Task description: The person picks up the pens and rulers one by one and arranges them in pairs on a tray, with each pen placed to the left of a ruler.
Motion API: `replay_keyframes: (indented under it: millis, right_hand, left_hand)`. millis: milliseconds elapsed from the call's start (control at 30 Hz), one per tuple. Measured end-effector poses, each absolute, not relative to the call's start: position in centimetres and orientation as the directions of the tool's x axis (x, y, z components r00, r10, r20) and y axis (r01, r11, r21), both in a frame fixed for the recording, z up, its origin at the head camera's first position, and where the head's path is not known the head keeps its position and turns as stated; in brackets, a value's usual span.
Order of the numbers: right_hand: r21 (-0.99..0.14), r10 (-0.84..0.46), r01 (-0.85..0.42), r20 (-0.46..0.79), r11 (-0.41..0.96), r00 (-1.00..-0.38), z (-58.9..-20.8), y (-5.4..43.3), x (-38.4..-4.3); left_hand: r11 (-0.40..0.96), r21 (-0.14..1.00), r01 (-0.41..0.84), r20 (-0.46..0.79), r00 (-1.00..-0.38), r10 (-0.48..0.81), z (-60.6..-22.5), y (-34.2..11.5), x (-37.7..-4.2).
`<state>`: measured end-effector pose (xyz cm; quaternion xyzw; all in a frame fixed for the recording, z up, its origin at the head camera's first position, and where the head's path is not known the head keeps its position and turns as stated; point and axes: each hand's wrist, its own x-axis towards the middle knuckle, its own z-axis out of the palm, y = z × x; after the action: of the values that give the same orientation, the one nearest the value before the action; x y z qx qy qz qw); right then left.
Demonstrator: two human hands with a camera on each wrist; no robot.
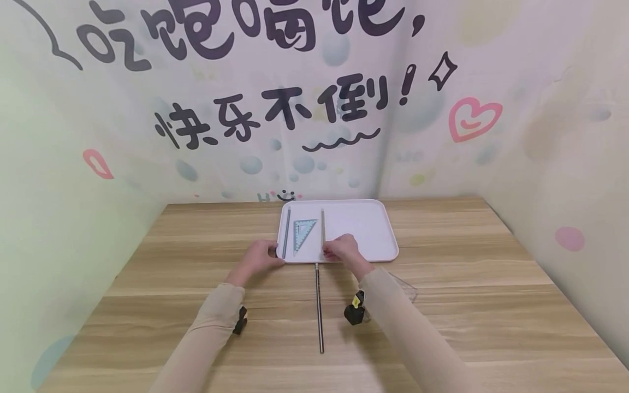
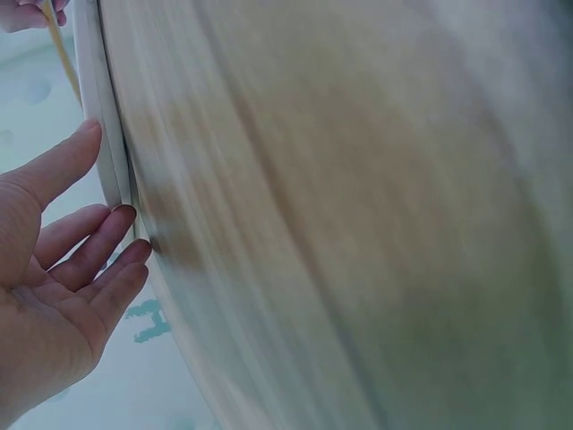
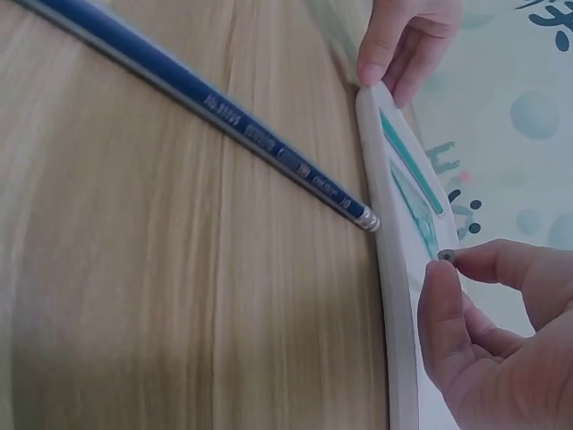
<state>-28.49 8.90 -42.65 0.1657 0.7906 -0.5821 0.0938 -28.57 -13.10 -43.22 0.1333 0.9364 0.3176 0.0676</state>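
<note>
A light, level pinch should keep the slim, straight pencil [image 1: 322,226] from skewing: the right hand [image 1: 345,250] clamps its near end between thumb and forefinger over the smooth white tray [image 1: 361,234], beside the translucent triangular set square [image 1: 297,236]. The left hand [image 1: 257,257] holds the tray's rounded near-left corner between thumb and fingers, steadying it.

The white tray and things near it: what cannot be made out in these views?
- Head: near end of the held pencil, hidden by the right hand.
- Head: part of the clear piece, covered by the right sleeve.
- Head: fine markings on the triangle ruler, too small to read.
- Right wrist: most print on the loose pencil, blurred.
</note>
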Motion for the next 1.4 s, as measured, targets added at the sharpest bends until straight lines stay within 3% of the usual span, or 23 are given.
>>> replay_keyframes:
  millis: [600,1400]
  right_hand:
    - [-0.765,0.191,0.232,-0.144,0.601,-0.971,-42.1,7.4,-28.0]
    - [-0.650,0.201,0.216,-0.099,0.728,-0.975,-42.3,6.9,-28.5]
  left_hand:
    - [0.748,0.628,0.217,-0.020,-0.956,0.294,-43.2,-13.1,-28.6]
    - [0.759,0.609,0.231,-0.007,-0.955,0.296,-43.8,-13.2,-29.0]
